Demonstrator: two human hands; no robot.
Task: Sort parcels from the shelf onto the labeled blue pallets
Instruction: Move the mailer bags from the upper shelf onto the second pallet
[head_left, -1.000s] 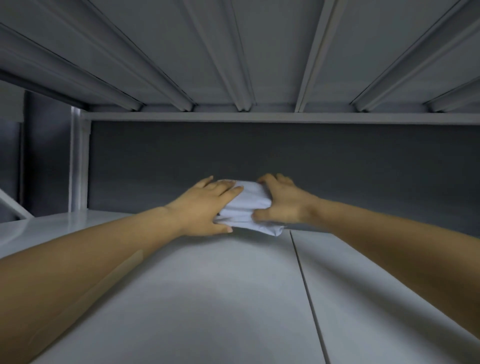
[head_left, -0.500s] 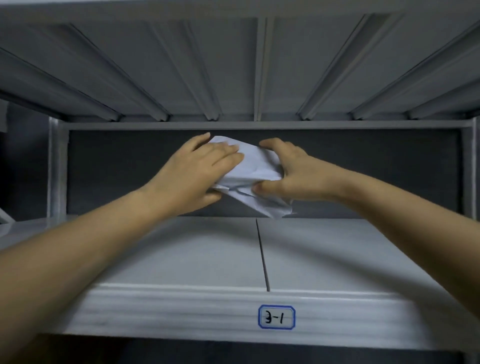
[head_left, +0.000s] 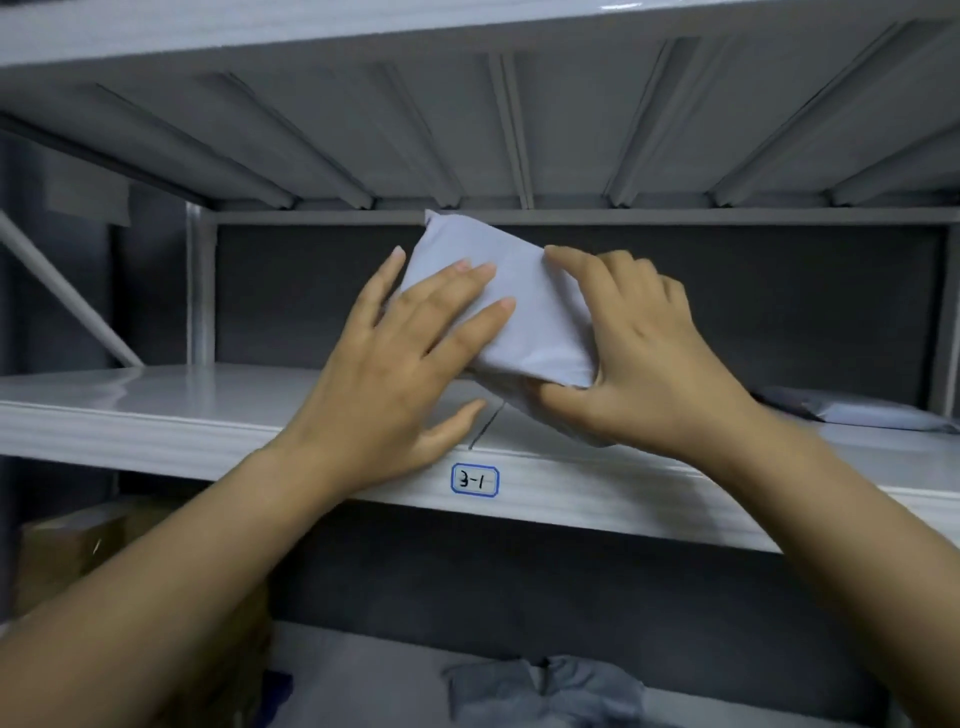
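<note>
A soft white parcel (head_left: 530, 312) in a plastic mailer is held up between both my hands, tilted, just above the front edge of the grey shelf (head_left: 156, 410). My left hand (head_left: 405, 364) lies flat on its left face with fingers spread. My right hand (head_left: 639, 353) grips its right and lower end, thumb underneath. A label reading 3-1 (head_left: 474, 480) is stuck on the shelf's front lip below the parcel.
Another pale parcel (head_left: 878, 415) lies on the same shelf at the far right. On the shelf below sit a brown cardboard box (head_left: 78, 551) at the left and a grey bag parcel (head_left: 550, 691) in the middle. The shelf above hangs low.
Both hands have pulled the parcel from the back of the shelf toward the front edge and lifted it. The view has drawn back, showing the lower shelf.
</note>
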